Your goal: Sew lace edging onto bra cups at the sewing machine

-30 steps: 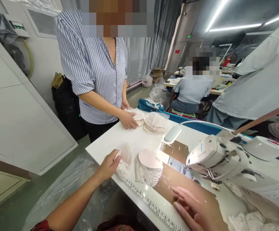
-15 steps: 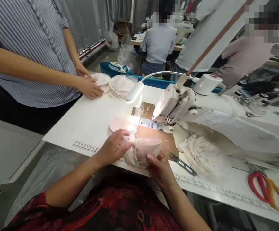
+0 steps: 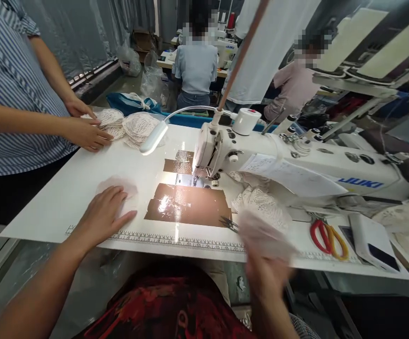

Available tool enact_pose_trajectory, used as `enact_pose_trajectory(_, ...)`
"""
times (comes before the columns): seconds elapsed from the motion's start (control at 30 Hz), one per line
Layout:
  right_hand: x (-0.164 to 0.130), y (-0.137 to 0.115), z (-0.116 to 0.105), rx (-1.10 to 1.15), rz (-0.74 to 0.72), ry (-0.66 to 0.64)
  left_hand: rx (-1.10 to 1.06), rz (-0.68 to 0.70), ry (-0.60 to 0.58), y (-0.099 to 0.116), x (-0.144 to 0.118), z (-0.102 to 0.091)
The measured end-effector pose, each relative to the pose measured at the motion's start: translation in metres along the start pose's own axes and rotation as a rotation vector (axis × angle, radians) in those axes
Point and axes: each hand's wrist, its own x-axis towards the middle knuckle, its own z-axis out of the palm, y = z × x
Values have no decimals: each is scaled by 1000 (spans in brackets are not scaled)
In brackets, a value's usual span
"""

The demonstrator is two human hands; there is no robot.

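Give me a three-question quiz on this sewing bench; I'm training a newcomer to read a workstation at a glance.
1. True or false: the left hand lies flat on a pale cup on the table.
2. Which lies nearest the phone? A. the scissors B. the lamp C. the co-worker's lace stack
3. What is the right hand doing?

Key
1. True.
2. A.
3. It is blurred by motion and holds a pale piece at the table's near edge, right of the snips.
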Motion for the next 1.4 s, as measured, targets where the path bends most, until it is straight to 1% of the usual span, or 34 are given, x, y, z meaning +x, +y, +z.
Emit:
enact_pose_trajectory(0.03, -2, 6, 17, -1, 10, -95, -83, 14, -2, 13, 1, -3)
enact_pose_trajectory(0.07, -4, 10, 35, 9, 33, -306, -197, 48, -74, 29, 2, -5)
enact_pose_trajectory(0.1, -5, 12, 50, 35, 47, -516, -349, 99, -195, 47, 3, -6)
enact_pose_trajectory(0.13, -6, 12, 63, 75, 20, -659, -515, 155, -343, 64, 3, -7)
enact_pose_trajectory(0.17, -5, 10, 72, 98, -15, -758, -662, 191, -501, 79, 3, -7)
enact_pose_trajectory(0.23, -1, 2, 74, 88, -62, -840, -834, 141, -629, 96, 5, -6)
enact_pose_trajectory(0.27, 2, -1, 70, 47, -82, -845, -854, 93, -623, 98, 6, -4)
enact_pose_trajectory(0.3, 6, -4, 64, -11, -106, -843, -827, 41, -567, 96, 8, -3)
enact_pose_trajectory(0.33, 10, -4, 57, -95, -163, -815, -763, -7, -480, 92, 9, -1)
enact_pose_trajectory(0.37, 14, -3, 50, -187, -245, -746, -678, -54, -376, 86, 10, 0)
enact_pose_trajectory(0.43, 19, 3, 42, -340, -386, -461, -536, -135, -193, 76, 11, 2)
enact_pose_trajectory(0.47, 21, 7, 41, -396, -415, -319, -529, -167, -154, 74, 11, 2)
enact_pose_trajectory(0.5, 22, 10, 42, -437, -415, -214, -586, -176, -166, 75, 11, 2)
enact_pose_trajectory(0.53, 23, 13, 45, -458, -388, -181, -704, -154, -222, 79, 10, 3)
enact_pose_trajectory(0.57, 23, 14, 49, -452, -345, -225, -862, -99, -313, 85, 9, 2)
enact_pose_trajectory(0.6, 23, 15, 54, -409, -292, -334, -1031, -23, -415, 92, 8, 2)
enact_pose_trajectory(0.63, 23, 16, 59, -332, -230, -484, -1181, 54, -508, 98, 6, 2)
enact_pose_trajectory(0.67, 23, 16, 63, -231, -156, -641, -1294, 114, -564, 104, 6, 1)
enact_pose_trajectory(0.7, 22, 17, 66, -118, -75, -770, -1358, 143, -570, 108, 5, 1)
enact_pose_trajectory(0.73, 21, 18, 69, -6, 11, -862, -1362, 144, -533, 111, 5, 0)
enact_pose_trajectory(0.77, 20, 20, 70, 90, 98, -922, -1314, 130, -458, 111, 5, 1)
enact_pose_trajectory(0.83, 16, 23, 72, 227, 238, -996, -1112, 99, -282, 107, 7, 3)
enact_pose_trajectory(0.87, 15, 25, 72, 270, 279, -1025, -1020, 83, -231, 104, 8, 5)
enact_pose_trajectory(0.9, 13, 26, 72, 297, 301, -1048, -972, 59, -223, 101, 8, 7)
enact_pose_trajectory(0.93, 13, 27, 73, 309, 309, -1060, -981, 22, -256, 98, 9, 10)
enact_pose_trajectory(1.0, 14, 30, 74, 289, 292, -1039, -1113, -92, -396, 95, 9, 14)
enact_pose_trajectory(1.07, 16, 32, 76, 205, 239, -925, -1233, -204, -469, 97, 8, 17)
enact_pose_trajectory(1.1, 16, 32, 77, 152, 195, -821, -1255, -243, -444, 100, 8, 19)
enact_pose_trajectory(1.13, 16, 32, 79, 110, 142, -702, -1256, -270, -381, 103, 8, 20)
enact_pose_trajectory(1.2, 13, 31, 83, 74, 8, -507, -1215, -311, -197, 109, 8, 22)
enact_pose_trajectory(1.23, 10, 30, 86, 52, -68, -478, -1193, -332, -113, 113, 8, 23)
enact_pose_trajectory(1.3, 5, 31, 89, -81, -223, -539, -1189, -371, -12, 118, 9, 25)
enact_pose_trajectory(1.37, 6, 35, 87, -341, -332, -608, -1259, -402, 4, 119, 9, 26)
enact_pose_trajectory(1.4, 10, 38, 84, -473, -355, -600, -1306, -416, -9, 118, 8, 26)
